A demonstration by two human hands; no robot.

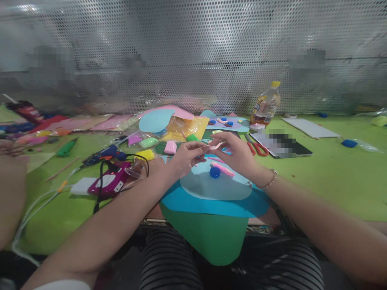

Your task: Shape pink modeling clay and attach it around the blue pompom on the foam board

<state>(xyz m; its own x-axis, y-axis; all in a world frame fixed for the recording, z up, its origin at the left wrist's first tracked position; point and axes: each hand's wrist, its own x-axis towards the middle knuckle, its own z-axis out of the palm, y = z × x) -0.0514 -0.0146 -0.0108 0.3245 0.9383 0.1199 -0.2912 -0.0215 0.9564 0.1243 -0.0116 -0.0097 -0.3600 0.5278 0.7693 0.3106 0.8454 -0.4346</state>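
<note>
My left hand and my right hand meet over the table, fingers pinched together on a small pale pink piece of clay held between them. Just below the hands lie a blue clay ball and a pink clay stick on a light blue paper shape. That shape rests on a darker blue sheet over a green sheet hanging off the table's front edge.
Clay blocks in pink, green and yellow lie left of the hands, beside a blue glue gun and a magenta device with cables. Red scissors, a plastic bottle and a tablet sit right. Another person's arm is at far left.
</note>
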